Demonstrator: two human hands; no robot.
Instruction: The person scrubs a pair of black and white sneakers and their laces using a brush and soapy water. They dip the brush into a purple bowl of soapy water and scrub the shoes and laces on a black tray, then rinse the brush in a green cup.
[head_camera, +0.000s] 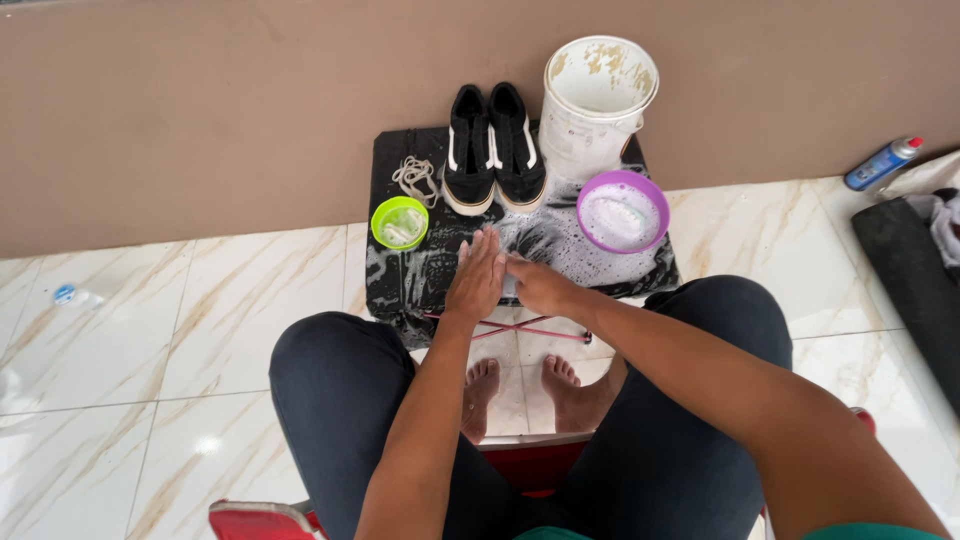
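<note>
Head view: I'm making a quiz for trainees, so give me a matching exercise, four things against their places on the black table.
Things:
1. shoes
2. green bowl
3. purple bowl
4. bucket

Places:
A. far right corner, by the wall
B. left side, below the coiled laces
C. right side, in front of the bucket
D. far middle, side by side

Pairs: 1-D, 2-B, 3-C, 4-A

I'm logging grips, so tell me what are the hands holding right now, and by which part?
It cannot be told. The left hand lies flat and open on the soapy black mat; the right hand meets it, fingers curled, covering whatever may be under it.
</note>
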